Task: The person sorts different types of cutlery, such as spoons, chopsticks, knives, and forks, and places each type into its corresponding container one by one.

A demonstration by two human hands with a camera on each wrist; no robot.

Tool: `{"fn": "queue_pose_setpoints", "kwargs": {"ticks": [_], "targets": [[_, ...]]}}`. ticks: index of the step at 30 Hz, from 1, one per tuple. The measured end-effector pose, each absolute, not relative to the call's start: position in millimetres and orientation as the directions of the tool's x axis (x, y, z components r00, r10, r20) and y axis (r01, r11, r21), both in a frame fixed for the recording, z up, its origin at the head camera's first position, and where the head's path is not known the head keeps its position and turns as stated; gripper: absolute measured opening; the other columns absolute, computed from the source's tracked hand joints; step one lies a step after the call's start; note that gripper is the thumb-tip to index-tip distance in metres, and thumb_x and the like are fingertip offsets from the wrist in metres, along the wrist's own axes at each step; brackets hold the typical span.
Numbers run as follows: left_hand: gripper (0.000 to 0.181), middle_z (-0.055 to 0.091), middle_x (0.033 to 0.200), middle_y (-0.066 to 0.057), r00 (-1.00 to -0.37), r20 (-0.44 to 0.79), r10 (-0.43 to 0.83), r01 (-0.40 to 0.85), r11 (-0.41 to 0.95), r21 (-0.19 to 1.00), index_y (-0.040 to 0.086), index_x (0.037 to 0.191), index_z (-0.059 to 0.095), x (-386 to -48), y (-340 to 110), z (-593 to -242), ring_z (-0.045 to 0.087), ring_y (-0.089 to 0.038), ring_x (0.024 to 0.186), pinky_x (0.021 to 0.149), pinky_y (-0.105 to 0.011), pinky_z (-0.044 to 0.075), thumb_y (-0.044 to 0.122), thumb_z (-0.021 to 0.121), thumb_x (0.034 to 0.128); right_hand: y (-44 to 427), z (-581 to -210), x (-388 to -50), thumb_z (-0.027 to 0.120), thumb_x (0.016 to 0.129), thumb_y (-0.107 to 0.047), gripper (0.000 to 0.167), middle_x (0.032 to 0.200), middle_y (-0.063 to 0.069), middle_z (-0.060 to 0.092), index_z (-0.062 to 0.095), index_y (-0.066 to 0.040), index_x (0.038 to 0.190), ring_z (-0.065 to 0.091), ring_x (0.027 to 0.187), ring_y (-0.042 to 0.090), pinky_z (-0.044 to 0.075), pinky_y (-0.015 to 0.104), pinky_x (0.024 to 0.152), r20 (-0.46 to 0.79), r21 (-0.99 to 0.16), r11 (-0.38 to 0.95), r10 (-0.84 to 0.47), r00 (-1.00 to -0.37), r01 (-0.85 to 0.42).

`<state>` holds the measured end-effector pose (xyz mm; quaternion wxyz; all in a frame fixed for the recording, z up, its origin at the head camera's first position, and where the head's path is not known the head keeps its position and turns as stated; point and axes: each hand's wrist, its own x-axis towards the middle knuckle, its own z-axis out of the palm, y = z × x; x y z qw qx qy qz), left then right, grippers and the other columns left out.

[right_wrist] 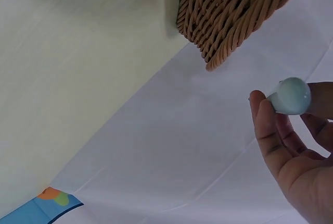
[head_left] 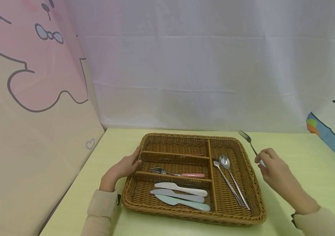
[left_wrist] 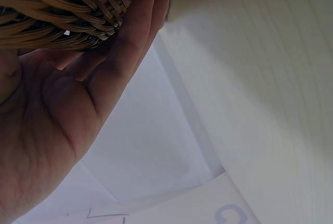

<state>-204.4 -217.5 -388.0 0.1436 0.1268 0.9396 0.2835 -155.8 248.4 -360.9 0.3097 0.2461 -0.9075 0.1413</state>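
My right hand point(head_left: 276, 172) pinches a fork point(head_left: 253, 147) by its pale handle, the tines pointing up and away, just right of a wicker cutlery basket point(head_left: 194, 216). In the right wrist view the rounded pale-green handle end point(right_wrist: 292, 96) shows between thumb and fingers. My left hand point(head_left: 123, 168) holds the basket's left rim, thumb over the edge and fingers along the outer wall. Three knives, white point(head_left: 182, 189), grey point(head_left: 179, 195) and mint point(head_left: 183, 202), lie in the front-left compartment. A pink-handled piece of cutlery point(head_left: 193, 175) lies in the middle-left one, beside fork tines.
The right compartment holds a metal spoon point(head_left: 225, 162) and another long metal piece point(head_left: 229, 183). Wooden dividers point(head_left: 211, 183) part the basket. It stands on a pale yellow table point(head_left: 312, 160). White cloth point(head_left: 197, 82) hangs behind, with printed cloth at both sides.
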Motion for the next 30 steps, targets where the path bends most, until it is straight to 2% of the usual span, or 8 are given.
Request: {"fn": "queue_pose_setpoints", "kwargs": {"ticks": [13,18,22,27,30], "targets": [[0.064,0.037,0.052,0.001,-0.929,-0.199,0.312,0.15,0.809,0.569,0.006,0.147,-0.005,-204,-217,-388,0.025,-0.012,0.042,0.05,-0.028,0.033,0.02,0.036,0.0996,221,-351,-159,0.068,0.065,0.018,0.032,0.088,0.016,0.057,0.054,-0.004,0.083,0.059,0.071,0.026,0.047,0.032,0.054,0.529,-0.145,0.807,-0.427,-0.734,-0.573],[0.065,0.036,0.052,0.001,-0.928,-0.203,0.312,0.145,0.806,0.574,0.006,0.147,-0.005,-203,-216,-387,0.025,-0.012,0.041,0.049,-0.028,0.033,0.019,0.037,0.0996,210,-347,-159,0.065,0.066,0.019,0.032,0.089,0.013,0.057,0.055,-0.005,0.085,0.057,0.068,0.02,0.045,0.028,0.053,0.495,-0.162,0.799,-0.442,-0.748,-0.579],[0.065,0.036,0.051,0.001,-0.928,-0.202,0.312,0.145,0.805,0.575,0.006,0.147,-0.005,-203,-216,-387,0.025,-0.012,0.041,0.049,-0.028,0.032,0.019,0.037,0.0996,200,-344,-160,0.061,0.064,0.025,0.036,0.089,0.01,0.056,0.056,-0.004,0.086,0.054,0.067,0.015,0.045,0.025,0.053,0.507,-0.152,0.778,-0.468,-0.724,-0.61],[0.064,0.036,0.052,0.001,-0.929,-0.2,0.312,0.148,0.806,0.573,0.005,0.147,-0.004,-203,-216,-387,0.025,-0.012,0.041,0.049,-0.028,0.032,0.019,0.037,0.0996,186,-342,-162,0.057,0.057,0.03,0.042,0.085,0.006,0.054,0.056,-0.004,0.082,0.053,0.07,0.015,0.047,0.025,0.056,0.544,-0.105,0.733,-0.523,-0.656,-0.672],[0.064,0.036,0.052,0.001,-0.928,-0.202,0.312,0.148,0.809,0.569,0.006,0.147,-0.004,-203,-217,-387,0.025,-0.012,0.041,0.049,-0.028,0.032,0.019,0.037,0.0996,177,-342,-163,0.057,0.061,0.027,0.037,0.083,0.005,0.053,0.055,-0.005,0.079,0.052,0.07,0.014,0.046,0.025,0.057,0.55,-0.081,0.715,-0.548,-0.629,-0.694]]}}
